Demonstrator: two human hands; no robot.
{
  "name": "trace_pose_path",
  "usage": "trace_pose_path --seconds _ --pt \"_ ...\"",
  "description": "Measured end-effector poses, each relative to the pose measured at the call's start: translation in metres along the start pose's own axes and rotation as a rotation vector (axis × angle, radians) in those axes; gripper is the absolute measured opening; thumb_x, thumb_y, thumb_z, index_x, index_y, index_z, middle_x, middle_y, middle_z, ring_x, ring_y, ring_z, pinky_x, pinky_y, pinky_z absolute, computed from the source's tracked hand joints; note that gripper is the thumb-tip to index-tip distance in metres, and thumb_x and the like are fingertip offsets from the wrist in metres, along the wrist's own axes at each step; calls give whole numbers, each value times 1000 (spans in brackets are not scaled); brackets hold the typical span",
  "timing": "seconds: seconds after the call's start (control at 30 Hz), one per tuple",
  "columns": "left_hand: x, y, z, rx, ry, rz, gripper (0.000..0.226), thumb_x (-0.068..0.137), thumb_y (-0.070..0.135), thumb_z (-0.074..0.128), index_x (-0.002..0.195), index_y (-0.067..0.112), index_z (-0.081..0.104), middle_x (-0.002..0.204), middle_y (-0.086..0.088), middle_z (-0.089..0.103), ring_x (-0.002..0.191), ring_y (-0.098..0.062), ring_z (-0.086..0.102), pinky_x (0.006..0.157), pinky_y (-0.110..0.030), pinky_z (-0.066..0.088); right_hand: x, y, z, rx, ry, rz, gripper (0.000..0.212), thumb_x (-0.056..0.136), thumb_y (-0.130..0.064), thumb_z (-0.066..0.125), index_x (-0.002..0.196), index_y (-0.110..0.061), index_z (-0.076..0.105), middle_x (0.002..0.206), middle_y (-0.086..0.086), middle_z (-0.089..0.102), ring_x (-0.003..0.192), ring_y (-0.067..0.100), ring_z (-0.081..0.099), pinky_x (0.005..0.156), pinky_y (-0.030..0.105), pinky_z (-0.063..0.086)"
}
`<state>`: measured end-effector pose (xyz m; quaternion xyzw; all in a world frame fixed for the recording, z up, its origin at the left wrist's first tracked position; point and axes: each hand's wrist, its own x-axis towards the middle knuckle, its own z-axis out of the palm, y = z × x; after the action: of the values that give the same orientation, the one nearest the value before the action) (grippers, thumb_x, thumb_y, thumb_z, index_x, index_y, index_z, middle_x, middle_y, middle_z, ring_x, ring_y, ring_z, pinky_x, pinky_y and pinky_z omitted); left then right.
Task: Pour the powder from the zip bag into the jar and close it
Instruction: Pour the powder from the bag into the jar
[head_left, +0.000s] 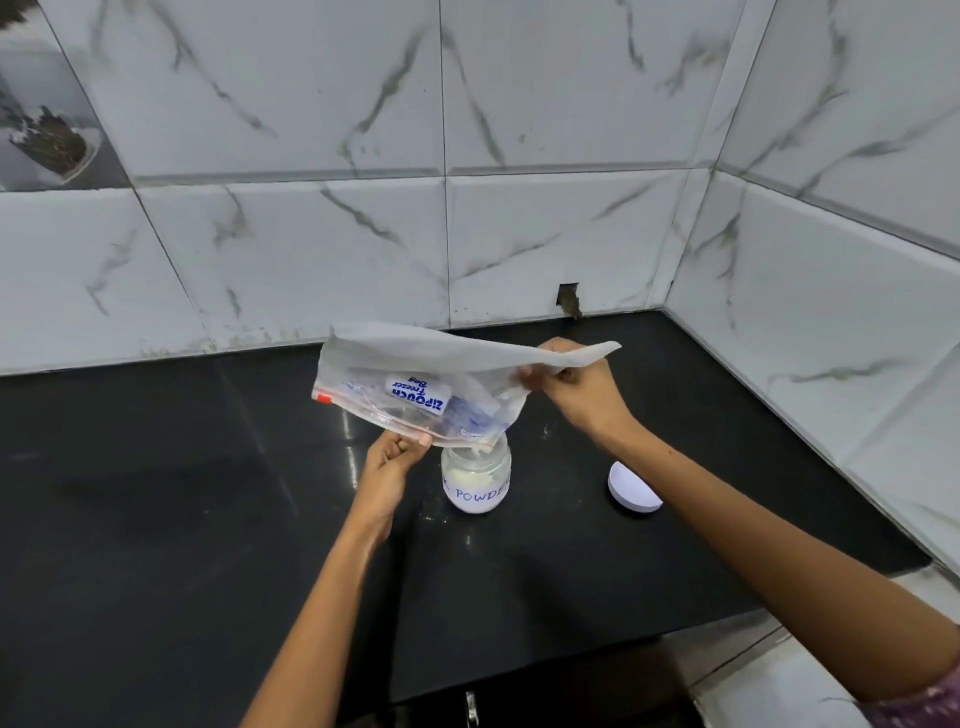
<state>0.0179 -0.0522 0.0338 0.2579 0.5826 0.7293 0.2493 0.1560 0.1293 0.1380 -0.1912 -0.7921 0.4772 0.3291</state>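
Zip bag (415, 384) over black counter (156, 493)

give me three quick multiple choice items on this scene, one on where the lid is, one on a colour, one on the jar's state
1. Where is the lid?
A. on the jar
B. on the counter, right of the jar
C. in the left hand

2. What colour is the counter?
A. black
B. white
C. green

3. What state is the jar in?
A. closed
B. tipped over
C. open and upright

Answers: 1 B, it lies apart from the jar. 2 A, the glossy top is black. 3 C, the zip bag, held by both hands, pours into its open mouth.
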Motion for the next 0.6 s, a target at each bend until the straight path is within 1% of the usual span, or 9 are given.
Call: trace_pose_path --seconds 0.1,0.23,0.3,0.37,0.4,0.47,0.5,0.53,0.6 --pt "-1 -1 0 -7 -7 0 20 91 7 59 108 15 66 105 5 74 108 -8 65 96 -22 43 1 2 0 11 24 0 1 82 3 64 83 3 64 82 9 67 77 21 63 71 41 53" --pt "0 -2 2 -20 -4 -10 20 90 8 59 108 13 66 104 5 74 106 -7 65 95 -23 43 5 6 -2 1 48 30 10 81 3 62 81 -7 64 81 10 69 79 26 67 70 40 54" --pt "1 -2 2 -21 -1 -16 21 90 7 60 109 12 65 103 5 74 106 -8 65 98 -25 42 10 9 -2 47 56 115 16 82 6 59 82 -9 64 86 17 70 83 32 69 74 43 57" --pt "1 -2 1 -21 -5 -19 21 90 8 60 110 10 65 105 3 74 108 -11 65 101 -29 42 15 9 -2 128 59 204 13 82 9 60 85 -3 65 90 24 69 86 36 69 75 44 59" --pt "2 -2 2 -18 -10 -18 21 90 8 60 111 10 64 107 1 74 109 -13 65 102 -30 43 18 9 -4 176 70 238 13 82 9 61 87 -1 66 87 23 70 82 32 70 70 40 60" --pt "3 0 4 -13 -21 -11 22 90 7 60 111 9 65 109 -2 73 111 -17 64 102 -32 44 24 6 -8 276 66 276 16 83 10 60 86 -5 67 75 9 71 67 15 71 53 23 55" --pt "4 0 4 -12 -25 -5 22 90 6 59 111 9 65 110 -3 73 112 -18 64 102 -33 44 27 4 -11 307 57 288 17 84 7 60 89 -7 67 73 3 71 62 8 69 50 18 53" --pt "4 0 5 -10 -30 0 22 90 5 59 111 10 65 110 -2 73 112 -18 64 102 -33 44 30 3 -14 315 49 304 14 86 2 62 93 -9 67 76 0 71 62 5 69 50 17 53" --pt "5 1 5 -9 -36 3 22 90 5 59 110 13 66 110 0 73 111 -17 64 101 -31 44 36 2 -22 274 39 329 7 88 -13 65 95 -14 67 84 -2 71 64 2 70 51 16 53"
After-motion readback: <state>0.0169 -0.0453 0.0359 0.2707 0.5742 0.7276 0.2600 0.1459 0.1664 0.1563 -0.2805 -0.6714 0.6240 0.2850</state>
